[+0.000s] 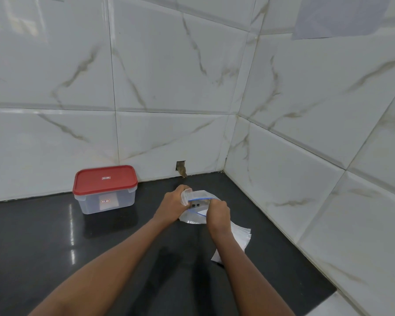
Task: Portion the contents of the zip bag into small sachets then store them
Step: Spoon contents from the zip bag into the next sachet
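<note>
Black counter (43, 236), tiled wall corner behind and right of the zip bag (202, 197); open counter left and toward the person. Zip bag lifted just above the counter, blue zip line running left-right. Left hand (172, 202) pinches its left end, right hand (218, 212) its right end, fingers clamped. Sachet stack (241, 236) beside it. Red-lidded container (105, 190) well left, closed.

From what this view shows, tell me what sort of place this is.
Most likely a home kitchen corner. A glossy black countertop meets marble-look wall tiles, and a clear food storage box with a red lid sits against the wall while both hands work a zip bag.
</note>
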Demonstrator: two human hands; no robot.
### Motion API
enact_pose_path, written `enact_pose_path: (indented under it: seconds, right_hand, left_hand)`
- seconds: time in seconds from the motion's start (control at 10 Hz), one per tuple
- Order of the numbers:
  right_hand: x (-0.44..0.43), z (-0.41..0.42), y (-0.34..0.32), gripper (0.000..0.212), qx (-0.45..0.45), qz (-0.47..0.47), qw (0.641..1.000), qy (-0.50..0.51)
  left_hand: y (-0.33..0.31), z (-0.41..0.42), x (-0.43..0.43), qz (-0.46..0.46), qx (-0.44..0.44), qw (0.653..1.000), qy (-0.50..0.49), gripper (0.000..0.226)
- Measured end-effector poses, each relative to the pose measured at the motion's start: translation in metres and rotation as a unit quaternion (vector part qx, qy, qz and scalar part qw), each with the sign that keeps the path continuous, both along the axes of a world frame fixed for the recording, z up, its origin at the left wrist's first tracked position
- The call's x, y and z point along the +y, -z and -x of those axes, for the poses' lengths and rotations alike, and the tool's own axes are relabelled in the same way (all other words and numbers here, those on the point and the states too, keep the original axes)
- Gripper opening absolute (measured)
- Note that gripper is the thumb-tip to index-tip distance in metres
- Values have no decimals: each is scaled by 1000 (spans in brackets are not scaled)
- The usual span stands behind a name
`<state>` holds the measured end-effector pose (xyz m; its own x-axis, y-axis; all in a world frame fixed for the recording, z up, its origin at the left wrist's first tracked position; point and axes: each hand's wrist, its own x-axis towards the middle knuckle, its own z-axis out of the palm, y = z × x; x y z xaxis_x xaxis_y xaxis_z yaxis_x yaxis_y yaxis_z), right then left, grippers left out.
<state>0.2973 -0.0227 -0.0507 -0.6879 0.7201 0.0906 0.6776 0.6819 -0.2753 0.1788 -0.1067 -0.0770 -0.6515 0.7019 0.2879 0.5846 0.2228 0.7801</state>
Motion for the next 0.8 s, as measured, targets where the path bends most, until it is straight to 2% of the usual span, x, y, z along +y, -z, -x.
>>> enact_pose_path:
  seconds: [0.2,0.3,0.5,0.7,0.8]
  right_hand:
    - [-10,5,11,32,34,39,998,38]
    - [-20,5,14,31,24,37,999,26]
    - [-25,16,13,33,5,122,992,-18]
    - [-16,30,4,36,-17,180,983,38]
    - [-15,38,13,33,10,207,977,59]
  left_hand:
    - [-1,-2,0,-12,-4,999,-51,34]
    - [2,0,-2,-19,-22,998,-47,30]
    - [12,0,-8,-16,-61,998,9,24]
    - [10,-1,-5,-18,-74,997,34,23]
    - [10,1,-5,-24,-76,996,27,20]
